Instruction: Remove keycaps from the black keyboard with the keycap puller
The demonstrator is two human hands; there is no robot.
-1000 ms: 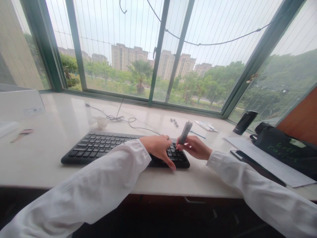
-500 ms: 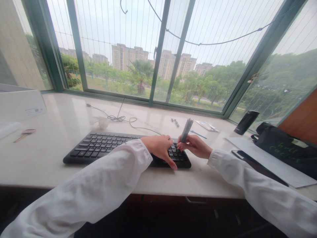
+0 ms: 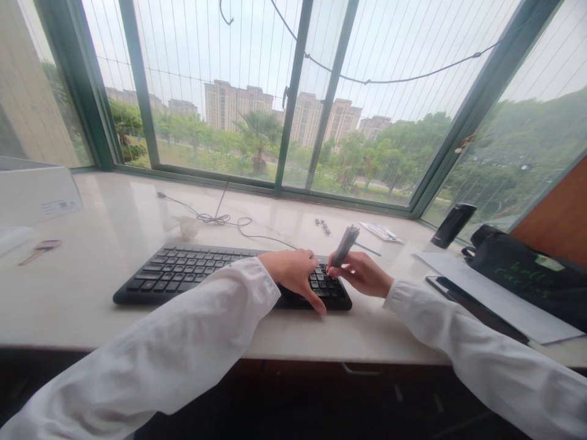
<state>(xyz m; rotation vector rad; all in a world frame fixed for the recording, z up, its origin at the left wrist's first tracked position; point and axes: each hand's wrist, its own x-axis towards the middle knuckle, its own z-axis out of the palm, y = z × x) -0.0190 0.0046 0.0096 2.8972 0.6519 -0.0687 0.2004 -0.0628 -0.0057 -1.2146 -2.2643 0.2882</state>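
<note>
So the left hand sits loosely curled, not gripping anything, on the right half of the keyboard, thumb hanging over its front edge, while the right hand pinches a gray tube tilted just above the keys. Behind the keyboard there's a tangled cable, and off to its right a phone lies on paper beside a black bag.

light: soft overcast daylight through the window, brightest at the sky
glare: pale sheen on the counter just below the window
shadow: dim, deep dark under the counter
edges: wide-angle bowing, frame bars leaning outward beside the window
focus: fairly sharp, no clear blur
</note>
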